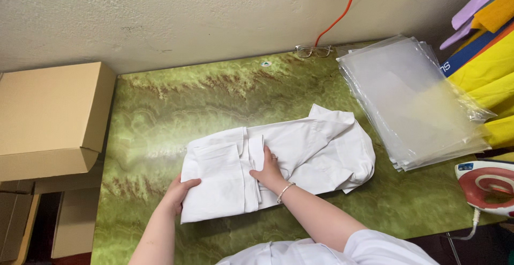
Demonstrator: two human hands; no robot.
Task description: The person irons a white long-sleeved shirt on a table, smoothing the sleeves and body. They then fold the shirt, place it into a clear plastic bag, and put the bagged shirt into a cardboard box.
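Green marbled table (160,115), white shirt (300,152) under flat open right hand (266,169), left hand (179,190) gripping its left edge

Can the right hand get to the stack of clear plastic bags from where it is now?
Probably yes: the right hand rests on the white shirt, and only bare green table lies before the plastic bags.

The green marbled table (160,115) carries a white garment (300,152), stacked clear bags (412,104), eyeglasses (313,51) and an iron (487,186).
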